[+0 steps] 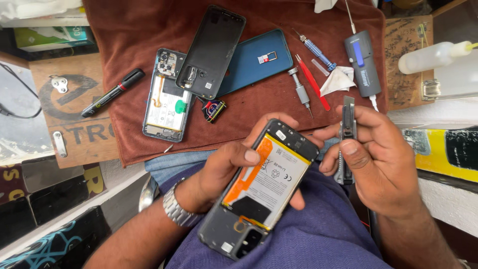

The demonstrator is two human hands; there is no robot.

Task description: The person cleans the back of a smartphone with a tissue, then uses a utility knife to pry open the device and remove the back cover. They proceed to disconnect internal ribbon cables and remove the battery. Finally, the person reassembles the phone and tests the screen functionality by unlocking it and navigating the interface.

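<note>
Reddish-brown cloth (149, 35) spread over the worktop. Left of it, a wooden board (69, 114) with painted lettering and metal fittings. Below that, a pale ledge (74, 209) running diagonally, dark boxes (45, 199) alongside. Right: white counter (448, 204), yellow-and-black strip (443, 149). Even, bright light.

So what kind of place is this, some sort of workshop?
Most likely a phone repair bench. The left hand holds an opened phone with its battery bared, a second opened phone lies on a brown cloth, and small screwdrivers lie beside it.
</note>
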